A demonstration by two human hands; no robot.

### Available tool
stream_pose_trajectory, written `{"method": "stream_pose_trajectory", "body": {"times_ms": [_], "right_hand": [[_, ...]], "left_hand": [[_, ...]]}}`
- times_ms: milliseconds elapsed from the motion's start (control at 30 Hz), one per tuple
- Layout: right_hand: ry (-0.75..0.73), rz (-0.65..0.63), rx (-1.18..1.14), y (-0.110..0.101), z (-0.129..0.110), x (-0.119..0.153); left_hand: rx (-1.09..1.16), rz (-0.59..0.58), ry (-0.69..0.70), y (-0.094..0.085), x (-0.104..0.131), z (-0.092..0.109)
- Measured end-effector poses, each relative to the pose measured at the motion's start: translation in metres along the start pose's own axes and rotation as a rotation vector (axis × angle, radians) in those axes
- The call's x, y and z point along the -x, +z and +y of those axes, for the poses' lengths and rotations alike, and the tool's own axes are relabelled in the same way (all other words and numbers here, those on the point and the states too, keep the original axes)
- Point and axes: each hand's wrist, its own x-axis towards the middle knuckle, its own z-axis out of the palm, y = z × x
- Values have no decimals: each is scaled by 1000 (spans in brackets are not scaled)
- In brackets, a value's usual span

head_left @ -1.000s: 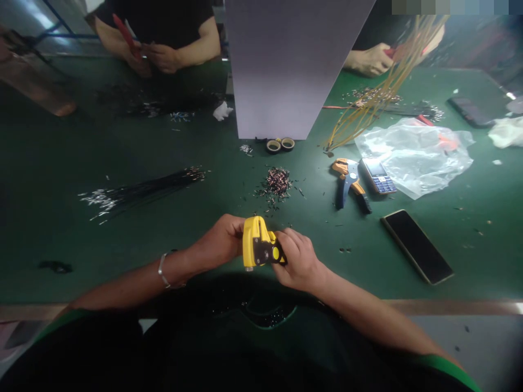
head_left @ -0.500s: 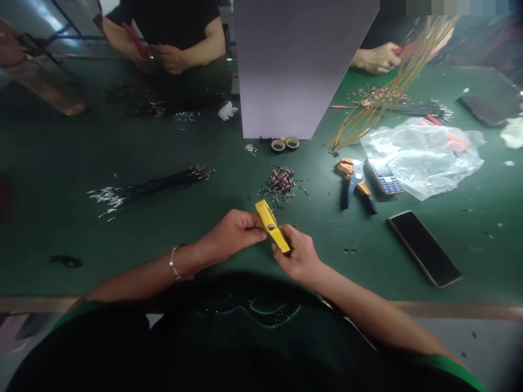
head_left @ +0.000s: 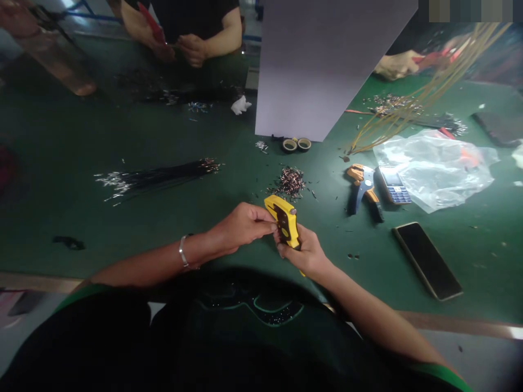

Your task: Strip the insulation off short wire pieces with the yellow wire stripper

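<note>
My right hand is wrapped around the handles of a yellow and black wire stripper. Its side face is turned up, and its head points away from me. At the tool's left side my left hand pinches with thumb and forefinger. Whatever lies between those fingertips is too small to make out. Just beyond the tool is a pile of short dark and coppery wire offcuts. A bundle of black wires lies to the left, with silvery ends on one side and coppery ends on the other.
To the right lie an orange and blue hand tool, a keypad phone, a smartphone and a clear plastic bag. Two tape rolls sit by a tall pale panel. Across the table, a person's hands hold a red-handled tool.
The wire stripper has rolled in my right hand, so its side face now shows instead of its narrow edge. My left fingers stay at its side. The whole view has shifted slightly.
</note>
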Motion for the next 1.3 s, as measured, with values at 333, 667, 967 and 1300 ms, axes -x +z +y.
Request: {"method": "stream_pose_trajectory", "body": {"times_ms": [333, 667, 967, 1300], "right_hand": [[24, 61, 121, 5, 9, 5], [-241, 170, 562, 7, 6, 3], [-533, 199, 731, 2, 12, 5], [-466, 209, 660, 4, 11, 4]], "left_hand": [[124, -60, -32, 0, 0, -3], [137, -93, 11, -6, -4, -7], [70, -100, 76, -7, -1, -7], [56, -70, 96, -6, -4, -9]]}}
